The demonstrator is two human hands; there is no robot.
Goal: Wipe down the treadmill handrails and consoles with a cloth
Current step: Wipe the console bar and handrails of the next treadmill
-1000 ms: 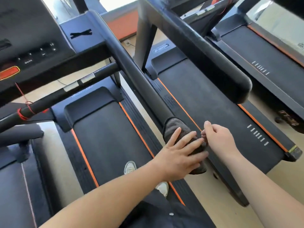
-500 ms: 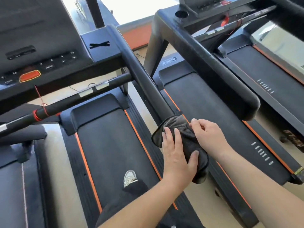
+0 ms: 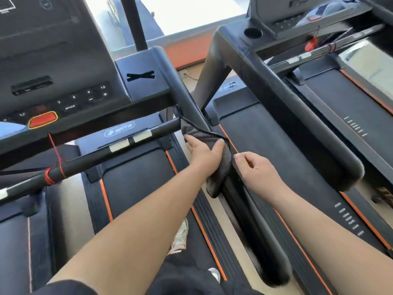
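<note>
Fingers (image 3: 190,143) of the left hand (image 3: 205,155) curl down the inner side of a dark grey cloth (image 3: 222,170), and the thumb (image 3: 219,145) hooks over the top, so the hand grips the cloth round the black padded handrail (image 3: 242,213) of the near treadmill. The cloth sits high on the rail, just below where the black crossbar with white pads (image 3: 127,143) meets it, and its lower end hangs off the rail's inner side.

The right hand (image 3: 257,169) lies on the rail's outer side with its fingers loosely curled and the thumb tip at the cloth's edge. Whether it pinches the cloth cannot be told.

Above the cloth the rail runs bare up to the black console (image 3: 53,60), which carries an orange-red button (image 3: 43,119). Below the hands it continues bare to its rounded end. The neighbouring treadmill's thick black handrail (image 3: 297,124) runs near on the right, leaving a narrow lane over that machine's orange-edged belt (image 3: 265,141).

A round cup recess (image 3: 253,33) sits in the neighbouring console; its inside is too dark to read. A pale shoe (image 3: 180,235) rests on the near belt (image 3: 136,188).
</note>
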